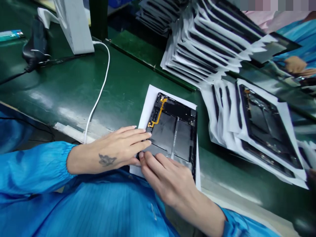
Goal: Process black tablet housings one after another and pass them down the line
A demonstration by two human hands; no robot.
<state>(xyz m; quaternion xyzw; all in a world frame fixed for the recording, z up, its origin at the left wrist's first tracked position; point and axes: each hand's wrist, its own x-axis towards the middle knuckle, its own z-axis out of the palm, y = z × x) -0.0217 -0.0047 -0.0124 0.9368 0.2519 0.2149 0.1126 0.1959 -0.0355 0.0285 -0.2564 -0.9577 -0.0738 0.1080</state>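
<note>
At the far left, a black mouse (36,42) sits by a white stand (74,26) on the green surface (74,85), though it is hard to be sure it is a mouse. A white cord (98,89) runs down from the stand. The open black tablet (172,131) lies on white paper (145,112) in the middle, with a gold strip (158,113) on it. The left hand (118,148) lies flat on the tablet, fingers together. The right hand (163,177) has its fingers at the tablet's near edge; I cannot tell if it grips. To the right are piles of tablets in white paper (261,131). Far right, another person's hand (295,65) shows.
</note>
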